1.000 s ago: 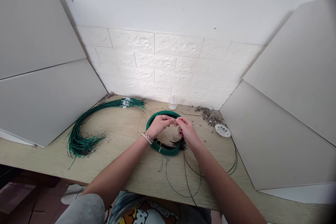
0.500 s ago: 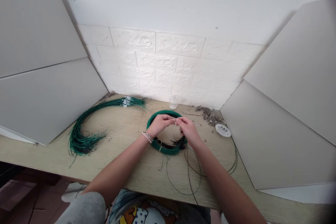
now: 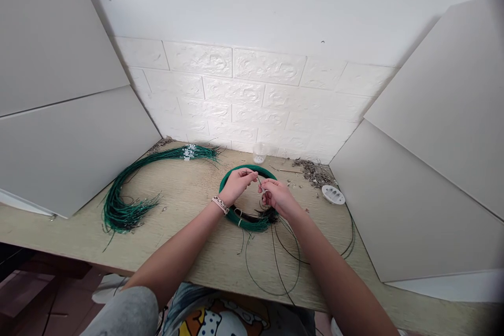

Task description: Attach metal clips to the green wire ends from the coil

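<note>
Both hands are raised over a ring-shaped coil of green cord (image 3: 252, 227). Between the fingertips a short stretch of thin dark cord (image 3: 259, 180) shows. My left hand (image 3: 239, 185), with a bracelet at the wrist, pinches its upper end. Just to the right, my right hand (image 3: 279, 197) pinches it lower down, with the other fingers curled. Whether a small part sits in the fingertips is too small to tell. Loose cord ends hang below the right hand and loop over the table's front.
At left lies a curved bundle of green cords (image 3: 118, 203) with white beads (image 3: 189, 152) near its far end. A clear cup (image 3: 260, 153) with white pieces stands by the wall. At right are a white oval device (image 3: 333, 195), grey debris (image 3: 315, 172) and grey side panels (image 3: 425, 210).
My hands have moved slightly apart, the right one a little lower and leftward, so a stretch of cord now shows between the fingertips. The loose cord loops have shifted slightly.
</note>
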{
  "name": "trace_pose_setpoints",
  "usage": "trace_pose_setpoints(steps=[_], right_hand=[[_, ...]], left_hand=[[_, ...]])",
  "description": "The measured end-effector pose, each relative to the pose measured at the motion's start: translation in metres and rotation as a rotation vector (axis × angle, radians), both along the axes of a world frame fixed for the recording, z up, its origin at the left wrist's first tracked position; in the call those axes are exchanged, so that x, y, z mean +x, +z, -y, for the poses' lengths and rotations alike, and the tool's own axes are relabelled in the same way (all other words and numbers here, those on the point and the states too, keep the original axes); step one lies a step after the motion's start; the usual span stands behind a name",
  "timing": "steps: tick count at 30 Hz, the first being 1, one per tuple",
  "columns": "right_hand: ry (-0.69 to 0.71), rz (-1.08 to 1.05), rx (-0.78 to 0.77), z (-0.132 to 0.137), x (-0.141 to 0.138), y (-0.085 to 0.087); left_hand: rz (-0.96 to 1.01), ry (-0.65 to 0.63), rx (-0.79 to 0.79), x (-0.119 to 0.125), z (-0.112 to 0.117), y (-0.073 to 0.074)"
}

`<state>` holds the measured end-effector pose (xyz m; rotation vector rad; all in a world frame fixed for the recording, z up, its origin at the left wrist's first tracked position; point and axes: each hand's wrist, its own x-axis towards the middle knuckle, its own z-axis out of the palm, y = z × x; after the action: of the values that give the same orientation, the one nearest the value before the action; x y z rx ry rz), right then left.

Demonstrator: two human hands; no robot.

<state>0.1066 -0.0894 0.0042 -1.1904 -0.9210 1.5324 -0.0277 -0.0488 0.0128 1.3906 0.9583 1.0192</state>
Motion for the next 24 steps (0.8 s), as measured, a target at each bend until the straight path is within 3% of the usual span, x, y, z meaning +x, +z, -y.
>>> trace_pose_setpoints(steps=[10,16,21,24], right_hand=[[0.070,-0.065,-0.019,0.003,0.000,0.002],[0.200,-0.077,-0.023,0.008,0.004,0.008],[0.232,-0.012,0.092,0.016,-0.004,0.030],[0.171,0.169,0.189,0.028,-0.013,0.050]], left_hand=[[0.115,0.106,-0.020,-0.007,-0.005,0.003],[0.427,0.288,-0.096,-0.018,-0.018,0.006],[0.727,0.359,-0.136,-0.037,-0.031,0.012],[0.841,0.354,-0.149,-0.048,-0.038,0.015]])
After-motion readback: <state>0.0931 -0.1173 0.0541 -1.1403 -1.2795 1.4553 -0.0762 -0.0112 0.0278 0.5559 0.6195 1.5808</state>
